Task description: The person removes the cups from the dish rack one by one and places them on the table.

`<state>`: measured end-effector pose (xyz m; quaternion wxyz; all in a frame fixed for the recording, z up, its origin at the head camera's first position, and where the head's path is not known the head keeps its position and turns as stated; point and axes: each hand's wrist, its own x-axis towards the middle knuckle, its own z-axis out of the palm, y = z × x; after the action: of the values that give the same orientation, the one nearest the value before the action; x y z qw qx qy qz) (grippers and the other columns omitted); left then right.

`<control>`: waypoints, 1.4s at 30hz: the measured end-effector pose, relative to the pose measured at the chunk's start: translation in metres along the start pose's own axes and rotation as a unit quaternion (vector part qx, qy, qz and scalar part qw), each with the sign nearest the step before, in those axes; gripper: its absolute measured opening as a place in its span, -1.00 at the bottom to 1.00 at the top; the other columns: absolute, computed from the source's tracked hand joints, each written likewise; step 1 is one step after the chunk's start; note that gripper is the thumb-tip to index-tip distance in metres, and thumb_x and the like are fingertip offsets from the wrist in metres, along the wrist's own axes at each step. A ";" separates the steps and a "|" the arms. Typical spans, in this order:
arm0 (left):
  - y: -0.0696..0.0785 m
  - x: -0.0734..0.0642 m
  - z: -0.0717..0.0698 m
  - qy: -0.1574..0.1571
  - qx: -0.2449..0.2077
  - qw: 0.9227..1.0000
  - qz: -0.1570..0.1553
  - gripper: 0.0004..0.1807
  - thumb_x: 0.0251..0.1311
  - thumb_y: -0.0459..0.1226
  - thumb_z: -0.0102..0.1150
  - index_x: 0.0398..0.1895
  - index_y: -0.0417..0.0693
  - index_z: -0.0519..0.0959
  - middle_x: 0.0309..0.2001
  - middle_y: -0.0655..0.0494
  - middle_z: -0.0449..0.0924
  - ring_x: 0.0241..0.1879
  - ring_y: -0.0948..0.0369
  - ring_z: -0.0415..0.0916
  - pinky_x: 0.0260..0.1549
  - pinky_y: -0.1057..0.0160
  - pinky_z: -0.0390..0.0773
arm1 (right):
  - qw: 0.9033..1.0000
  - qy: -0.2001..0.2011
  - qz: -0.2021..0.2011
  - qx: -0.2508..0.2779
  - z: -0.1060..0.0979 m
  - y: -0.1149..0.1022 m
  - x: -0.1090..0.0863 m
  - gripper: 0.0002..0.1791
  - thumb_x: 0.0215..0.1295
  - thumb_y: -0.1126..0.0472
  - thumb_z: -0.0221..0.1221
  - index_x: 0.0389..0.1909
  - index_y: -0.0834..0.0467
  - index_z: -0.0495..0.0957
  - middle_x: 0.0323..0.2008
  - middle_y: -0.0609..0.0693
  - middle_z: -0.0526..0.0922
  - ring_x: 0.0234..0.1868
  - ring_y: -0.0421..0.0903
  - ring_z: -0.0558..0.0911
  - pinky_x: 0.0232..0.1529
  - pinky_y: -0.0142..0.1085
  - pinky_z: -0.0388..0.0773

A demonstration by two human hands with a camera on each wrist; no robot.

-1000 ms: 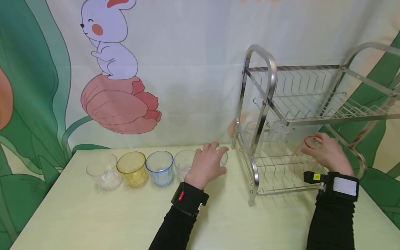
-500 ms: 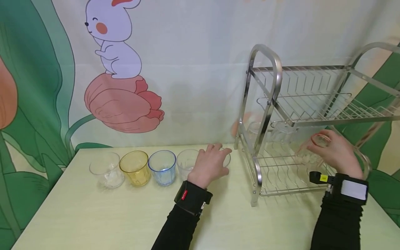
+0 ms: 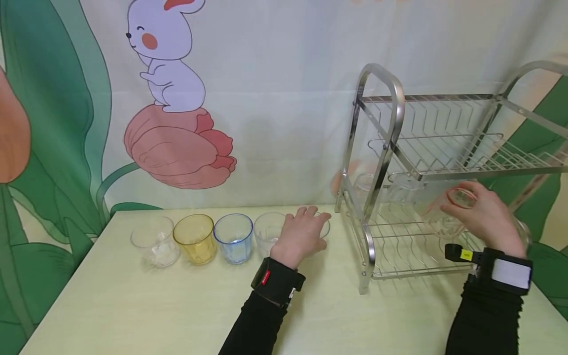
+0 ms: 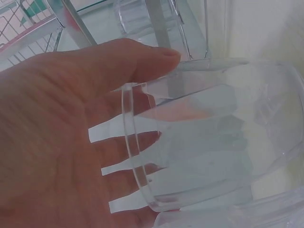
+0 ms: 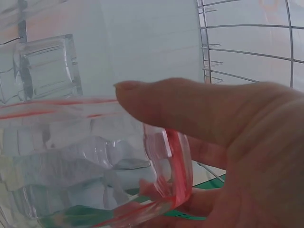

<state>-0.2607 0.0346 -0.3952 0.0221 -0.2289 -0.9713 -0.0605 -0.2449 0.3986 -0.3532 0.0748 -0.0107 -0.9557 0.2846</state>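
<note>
My right hand (image 3: 490, 217) holds a clear glass with a red tint (image 3: 443, 212) over the lower shelf of the metal dish rack (image 3: 392, 118). In the head view its narrower base points up, beside the thumb. The right wrist view shows the thumb along the side of this glass (image 5: 85, 161), fingers partly hidden behind. At the right end of the table row, my left hand (image 3: 299, 234) grips a clear glass (image 4: 213, 133) near one end, thumb on the near side and fingers visible through it. That glass is mostly hidden in the head view.
Left of that hand stand a clear glass (image 3: 266, 234), a blue-rimmed glass (image 3: 233, 239), a yellow glass (image 3: 195, 239) and another clear glass (image 3: 155, 241). More clear glasses (image 3: 404, 190) sit at the back of the lower shelf. The upper wire shelf (image 3: 448, 148) overhangs my right hand.
My right hand and the red-tinted glass have shifted slightly right and up relative to the rack. My left hand stays at its glass. The whole head view has drifted a little.
</note>
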 end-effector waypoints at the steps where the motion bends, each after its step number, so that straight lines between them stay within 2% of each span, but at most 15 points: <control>1: 0.000 0.000 0.000 -0.001 -0.001 1.000 0.001 -0.38 0.24 -0.11 0.27 0.38 0.19 0.37 0.33 0.03 0.30 0.31 0.02 0.22 0.10 -0.05 0.34 | 1.000 0.002 -0.001 -0.002 -0.001 0.000 0.000 -0.10 0.38 -0.26 0.11 0.46 0.27 0.08 0.30 0.43 0.21 0.18 0.42 0.32 -0.12 0.22 0.42; 8: -0.001 -0.002 -0.001 -0.004 -0.014 1.000 0.000 -0.29 0.22 0.00 0.33 0.42 0.19 0.32 0.36 0.01 0.26 0.37 0.01 0.15 0.19 -0.07 0.28 | 1.000 0.015 0.000 -0.027 -0.003 -0.002 -0.001 -0.08 0.39 -0.25 0.10 0.47 0.30 0.04 0.32 0.44 0.17 0.24 0.45 0.24 -0.01 0.34 0.30; 12: -0.003 -0.004 -0.003 0.008 -0.032 0.999 0.002 -0.19 0.15 0.09 0.37 0.45 0.19 0.28 0.38 -0.03 0.22 0.41 -0.03 0.08 0.26 -0.11 0.19 | 0.999 0.017 0.003 -0.034 -0.003 -0.005 -0.003 -0.06 0.41 -0.27 0.07 0.49 0.31 0.00 0.34 0.42 0.17 0.24 0.45 0.25 0.00 0.36 0.28; 18: -0.005 -0.010 -0.015 0.016 -0.064 0.998 0.001 -0.13 0.13 0.12 0.37 0.48 0.18 0.24 0.41 -0.03 0.17 0.45 -0.05 -0.01 0.30 -0.12 0.12 | 0.999 0.024 0.003 -0.041 -0.009 -0.012 -0.009 -0.08 0.41 -0.28 0.06 0.47 0.32 0.05 0.30 0.44 0.21 0.22 0.44 0.28 -0.01 0.35 0.29; 25: -0.009 -0.020 -0.027 0.030 -0.088 0.996 0.002 -0.14 0.13 0.13 0.36 0.47 0.15 0.26 0.40 -0.03 0.19 0.45 -0.06 -0.01 0.29 -0.09 0.16 | 0.999 0.039 0.000 -0.033 -0.015 -0.021 -0.019 -0.06 0.37 -0.32 0.08 0.43 0.33 0.10 0.26 0.46 0.24 0.18 0.43 0.31 -0.05 0.31 0.33; 33: -0.012 -0.028 -0.036 0.047 -0.106 0.993 0.008 -0.15 0.13 0.14 0.36 0.45 0.12 0.29 0.37 -0.02 0.24 0.43 -0.05 0.04 0.27 -0.08 0.21 | 0.997 0.053 -0.005 -0.056 -0.021 -0.031 -0.032 -0.09 0.36 -0.29 0.12 0.39 0.35 0.15 0.16 0.47 0.31 0.07 0.36 0.38 -0.17 0.20 0.42; 39: -0.012 -0.034 -0.042 0.051 -0.124 0.991 0.010 -0.16 0.14 0.14 0.35 0.46 0.15 0.28 0.38 -0.01 0.22 0.43 -0.04 0.03 0.26 -0.12 0.22 | 0.997 0.053 -0.007 -0.052 -0.028 -0.040 -0.042 -0.08 0.35 -0.28 0.15 0.37 0.37 0.15 0.09 0.43 0.34 -0.06 0.29 0.45 -0.38 -0.14 0.54; 42: -0.011 -0.035 -0.044 0.055 -0.130 0.990 0.018 -0.17 0.14 0.14 0.35 0.45 0.16 0.29 0.38 0.00 0.21 0.42 0.00 0.06 0.25 -0.09 0.24 | 0.998 0.051 -0.010 -0.047 -0.030 -0.044 -0.045 -0.07 0.34 -0.28 0.16 0.37 0.38 0.13 0.05 0.40 0.36 -0.11 0.24 0.48 -0.44 -0.24 0.54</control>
<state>-0.2336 0.0035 -0.3551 0.0470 -0.2433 -0.9483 -0.1985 -0.1948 0.3755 -0.3109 0.1260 -0.0194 -0.9630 0.2373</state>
